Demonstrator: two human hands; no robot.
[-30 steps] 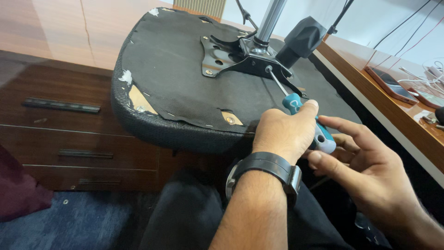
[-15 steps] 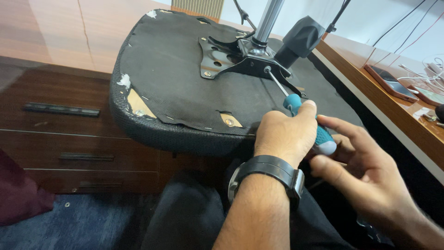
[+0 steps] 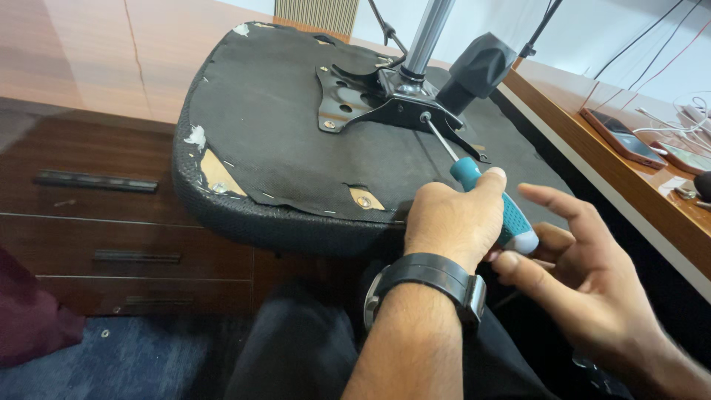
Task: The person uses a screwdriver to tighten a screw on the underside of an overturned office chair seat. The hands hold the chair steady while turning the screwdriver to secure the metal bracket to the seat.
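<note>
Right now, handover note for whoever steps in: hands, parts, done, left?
Left hand: closed around the teal screwdriver handle, tip set on a screw in the black metal mounting plate.
Right hand: open, fingers spread, touching the butt of the handle.
Parts: upturned chair seat rests on the person's lap, underside up, gas-lift column sticking up from the plate. Fabric is torn at the near edge.
Done: cannot tell from this view how many screws have been worked.
Left: the screw under the tip is still seated in the plate.
</note>
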